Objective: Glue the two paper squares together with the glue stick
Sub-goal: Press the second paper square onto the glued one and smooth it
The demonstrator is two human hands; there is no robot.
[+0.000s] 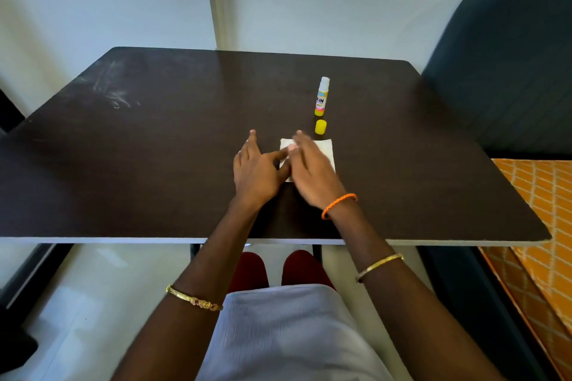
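White paper squares (323, 151) stacked on dark surface (154, 164), seen as one sheet. Right hand (312, 168) flat, fingers spread, pressed on top; left hand (257, 170) open, forefinger pinning left edge. Glue stick (322, 97) upright just beyond, cap (320, 127) off beside it. Risks judged: top sheet skewed by sideways rub; uncapped glue dried; stick toppled by stray hand.

Glue stick (321, 98) label — "KIN" readable; smaller print illegible.

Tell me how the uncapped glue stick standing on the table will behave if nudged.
The glue stick stands tall and narrow, so it probably tips easily. Being round, it would likely roll once down. Its yellow cap is off, so the exposed tip may smear the table.
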